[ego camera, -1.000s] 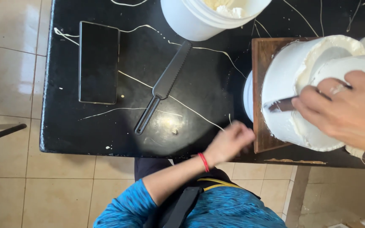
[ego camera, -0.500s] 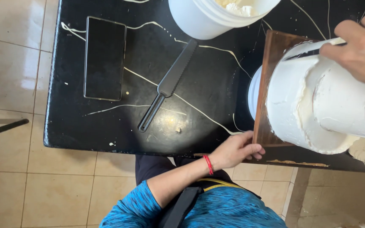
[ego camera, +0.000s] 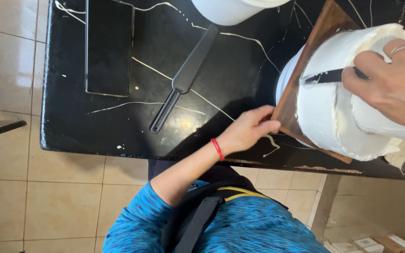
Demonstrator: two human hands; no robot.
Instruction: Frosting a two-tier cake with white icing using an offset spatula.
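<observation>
A tall white-frosted cake (ego camera: 338,107) stands on a brown wooden board (ego camera: 315,51) at the right of a black marble table (ego camera: 165,70). My right hand (ego camera: 390,79) grips a dark-bladed spatula (ego camera: 324,76) laid flat against the cake's frosted side. My left hand (ego camera: 249,129), with a red band at the wrist, touches the board's near corner with its fingertips.
A black serrated cake knife (ego camera: 186,77) lies in the middle of the table. A black phone (ego camera: 108,47) lies flat at the left. A white bucket (ego camera: 230,9) stands at the far edge. Beige floor tiles (ego camera: 10,187) surround the table.
My left hand has come up from the table's near edge to the board's corner. The board and cake have turned. My right hand has brought the spatula down onto the cake's side.
</observation>
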